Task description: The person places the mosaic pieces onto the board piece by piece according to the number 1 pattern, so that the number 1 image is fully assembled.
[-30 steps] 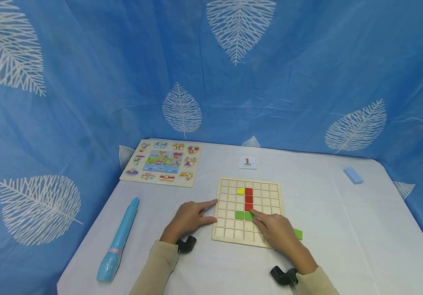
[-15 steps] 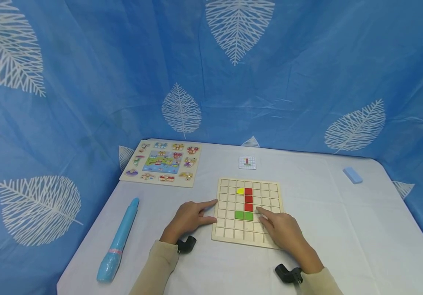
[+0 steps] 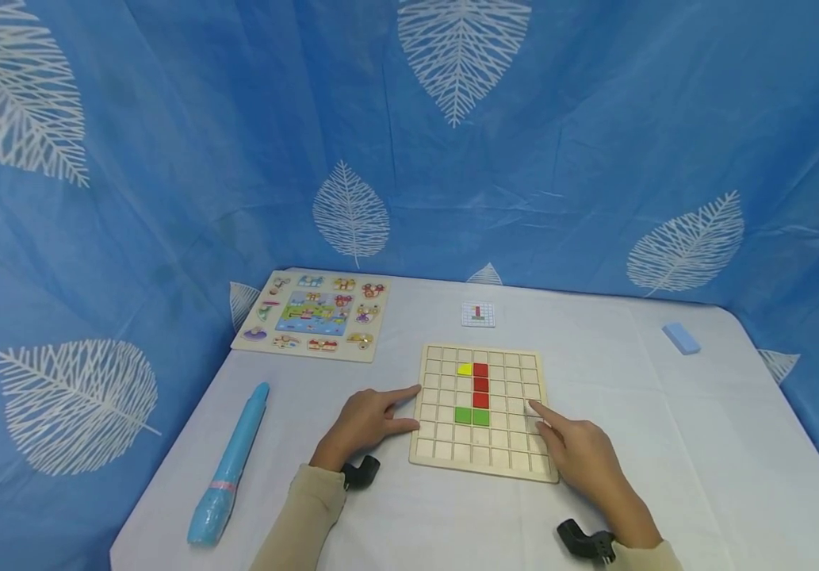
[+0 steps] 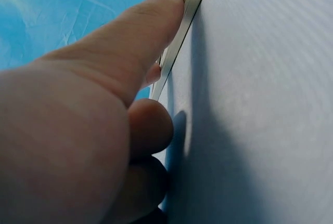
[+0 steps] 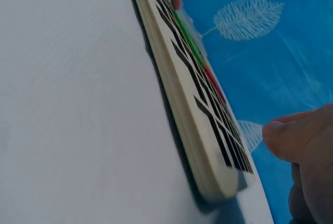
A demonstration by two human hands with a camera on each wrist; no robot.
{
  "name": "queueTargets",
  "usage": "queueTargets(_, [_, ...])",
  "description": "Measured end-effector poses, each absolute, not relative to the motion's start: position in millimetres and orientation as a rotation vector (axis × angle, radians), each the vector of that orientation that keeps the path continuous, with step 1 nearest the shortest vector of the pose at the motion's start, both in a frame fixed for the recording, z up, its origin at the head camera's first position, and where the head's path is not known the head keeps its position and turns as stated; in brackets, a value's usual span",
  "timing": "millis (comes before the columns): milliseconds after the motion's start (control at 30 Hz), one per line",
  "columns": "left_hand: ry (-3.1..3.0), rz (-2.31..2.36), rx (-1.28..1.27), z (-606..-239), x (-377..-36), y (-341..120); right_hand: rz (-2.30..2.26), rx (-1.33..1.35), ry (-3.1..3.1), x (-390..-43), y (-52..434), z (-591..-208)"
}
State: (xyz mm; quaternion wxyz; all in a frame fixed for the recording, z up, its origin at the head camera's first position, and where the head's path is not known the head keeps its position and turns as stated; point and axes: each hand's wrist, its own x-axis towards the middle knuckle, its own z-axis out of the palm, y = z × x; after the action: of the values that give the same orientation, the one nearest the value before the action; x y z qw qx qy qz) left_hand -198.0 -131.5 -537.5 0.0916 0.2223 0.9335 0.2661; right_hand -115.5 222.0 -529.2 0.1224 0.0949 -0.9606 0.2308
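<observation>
A square wooden grid board point(image 3: 445, 451) lies on the white tabletop. Three red tiles point(image 3: 480, 385) stand in a column on it, with a yellow piece point(image 3: 464, 369) left of the top one and two green tiles point(image 3: 471, 415) side by side below. My left hand point(image 3: 362, 424) touches the board's left edge with its straight index finger and thumb. Over the board's right edge is my right hand point(image 3: 583, 456), index finger and thumb extended, apart in the head view. No tile shows between them; what lies under the palm is hidden.
Behind the board lies a small pattern card point(image 3: 478, 314). A picture puzzle board point(image 3: 309, 345) is at the back left, a light blue wrapped object point(image 3: 228, 468) at the left, a blue block point(image 3: 681, 339) at the right. A blue leaf-print curtain point(image 3: 559, 222) hangs behind.
My right hand has drawn away from the right-hand green tile toward the board's right edge. The loose green piece seen beside that hand earlier is out of sight. My left hand keeps still.
</observation>
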Motion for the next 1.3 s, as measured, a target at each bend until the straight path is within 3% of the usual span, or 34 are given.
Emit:
queueTargets(700, [2.789, 0.772, 0.681, -537.2, -198.9, -132.0, 0.612, 0.124, -2.747, -66.5, 255.4, -544.7])
queueTargets(1300, [2.777, 0.790, 0.661, -539.6, -199.1, -131.1, 0.546, 0.001, -2.822, -60.8, 256.5, -545.9])
